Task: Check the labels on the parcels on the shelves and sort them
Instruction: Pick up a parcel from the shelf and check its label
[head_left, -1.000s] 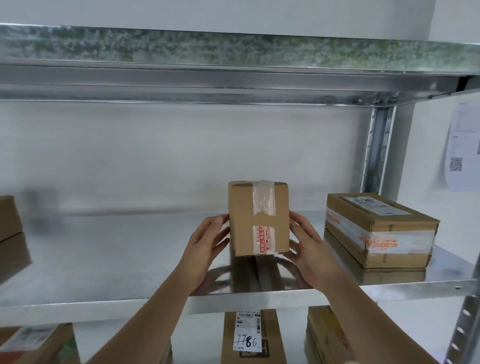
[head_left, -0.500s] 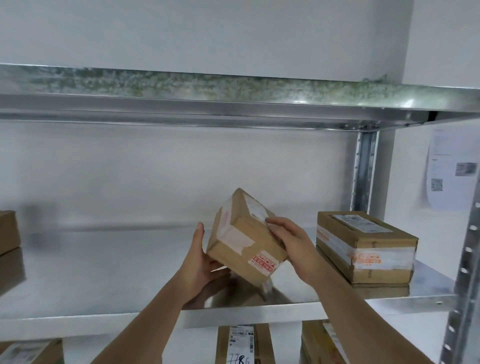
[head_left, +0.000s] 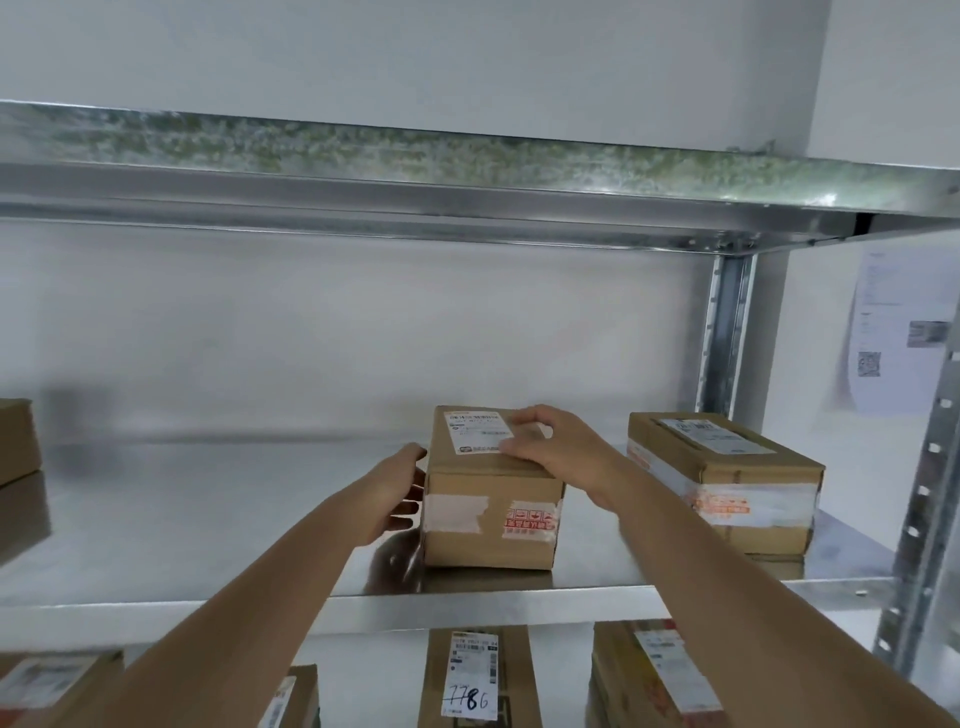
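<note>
Parcel (head_left: 491, 512) now flat on shelf (head_left: 208, 525), fingers (head_left: 524, 444) seemingly spread

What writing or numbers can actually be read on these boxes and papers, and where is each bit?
"7786", handwritten on the label of the parcel on the lower shelf.
Label on top of the middle parcel: print too blurred to read.
Red printed tape on that parcel's front: characters, not legible.
Label on the right parcel: too blurred.
Paper sheet on the wall, with a QR code: text too small.
</note>
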